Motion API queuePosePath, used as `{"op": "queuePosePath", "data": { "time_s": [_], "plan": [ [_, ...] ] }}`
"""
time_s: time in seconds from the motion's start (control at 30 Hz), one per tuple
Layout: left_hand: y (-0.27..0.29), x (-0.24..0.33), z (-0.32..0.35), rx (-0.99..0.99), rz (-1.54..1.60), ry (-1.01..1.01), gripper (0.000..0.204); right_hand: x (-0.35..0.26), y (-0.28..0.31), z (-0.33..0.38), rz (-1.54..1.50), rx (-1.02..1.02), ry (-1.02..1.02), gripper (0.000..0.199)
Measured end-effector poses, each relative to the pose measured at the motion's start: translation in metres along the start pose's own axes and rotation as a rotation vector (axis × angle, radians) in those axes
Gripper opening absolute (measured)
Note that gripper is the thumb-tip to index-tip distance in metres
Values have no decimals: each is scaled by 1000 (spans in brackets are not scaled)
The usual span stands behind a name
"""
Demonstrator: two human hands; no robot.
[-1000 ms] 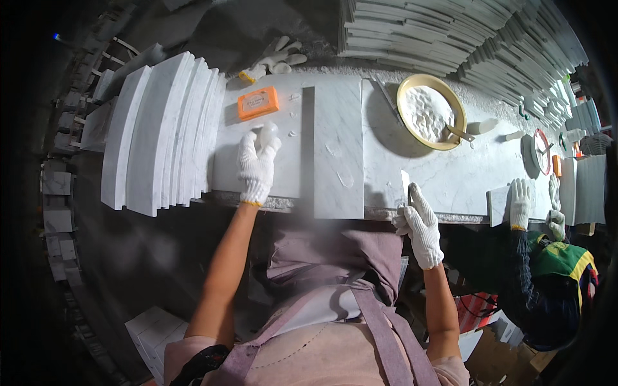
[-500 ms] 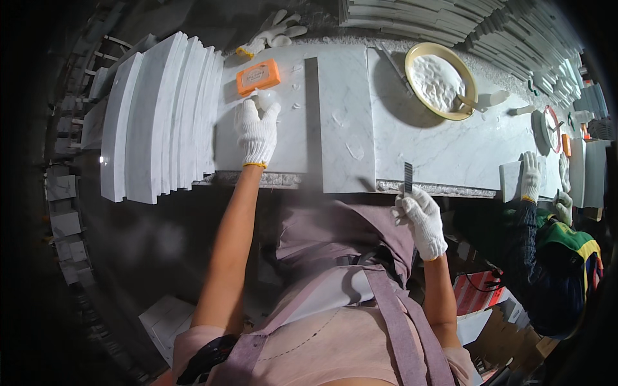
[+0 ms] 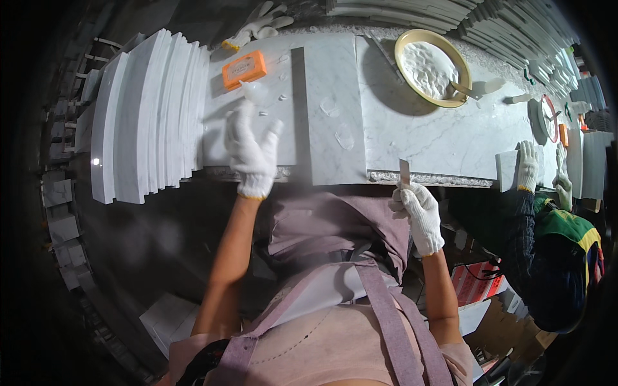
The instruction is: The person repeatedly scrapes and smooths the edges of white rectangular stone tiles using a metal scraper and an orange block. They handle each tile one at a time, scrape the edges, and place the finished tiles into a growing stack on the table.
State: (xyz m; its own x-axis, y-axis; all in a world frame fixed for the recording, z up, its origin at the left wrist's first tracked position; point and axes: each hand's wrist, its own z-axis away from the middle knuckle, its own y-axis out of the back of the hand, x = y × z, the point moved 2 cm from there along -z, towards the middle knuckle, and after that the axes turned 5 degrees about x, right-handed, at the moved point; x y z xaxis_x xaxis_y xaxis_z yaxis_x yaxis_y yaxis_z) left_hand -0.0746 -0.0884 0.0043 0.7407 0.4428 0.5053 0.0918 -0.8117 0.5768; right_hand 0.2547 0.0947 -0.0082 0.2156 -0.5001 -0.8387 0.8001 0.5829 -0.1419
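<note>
My left hand (image 3: pixel 250 151), in a white knit glove, hovers over the left part of the marble slab (image 3: pixel 438 151) with its fingers apart and nothing in them. Just beyond its fingertips lies a small translucent, rounded object with a pointed tip (image 3: pixel 257 94), beside an orange box (image 3: pixel 244 69). My right hand (image 3: pixel 421 215), gloved too, is closed around a thin flat metal blade (image 3: pixel 404 172) that points up in front of the slab's near edge. Across the middle of the work surface rests a narrower marble strip (image 3: pixel 333 116) with wet-looking smears on it.
Upright marble slabs (image 3: pixel 138 116) stand at the left. A yellow-rimmed bowl (image 3: pixel 402 55) of white paste holds a spatula (image 3: pixel 465 91). A spare white glove (image 3: pixel 261 27) lies at the far edge. At the right, a co-worker's gloved hand (image 3: pixel 528 164) rests on a small marble piece.
My left hand has pulled back toward me from the translucent object, leaving it by the orange box. The blade in my right hand has turned, showing a plainer grey face. The view has shifted slightly.
</note>
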Motion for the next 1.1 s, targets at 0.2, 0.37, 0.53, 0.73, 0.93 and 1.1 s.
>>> {"op": "queuePosePath", "data": {
  "time_s": [0.2,0.37,0.53,0.73,0.93,1.1],
  "plan": [
    [-32,55,18,-293,95,-396,81,-5,-17,9,-108,-37,-71,29],
    [-62,66,2,-442,-44,-435,90,-5,-15,12,-49,25,-76,35],
    [-73,62,-17,-327,-125,-403,87,2,-6,10,-64,40,-20,35],
    [-35,62,14,-288,-78,-341,71,10,11,8,-10,51,-35,34],
    [-33,82,39,-409,-153,-248,69,9,6,-3,53,70,30,37],
    [-39,90,26,-289,-84,-308,64,6,2,3,-12,23,5,39]
  ]
}}
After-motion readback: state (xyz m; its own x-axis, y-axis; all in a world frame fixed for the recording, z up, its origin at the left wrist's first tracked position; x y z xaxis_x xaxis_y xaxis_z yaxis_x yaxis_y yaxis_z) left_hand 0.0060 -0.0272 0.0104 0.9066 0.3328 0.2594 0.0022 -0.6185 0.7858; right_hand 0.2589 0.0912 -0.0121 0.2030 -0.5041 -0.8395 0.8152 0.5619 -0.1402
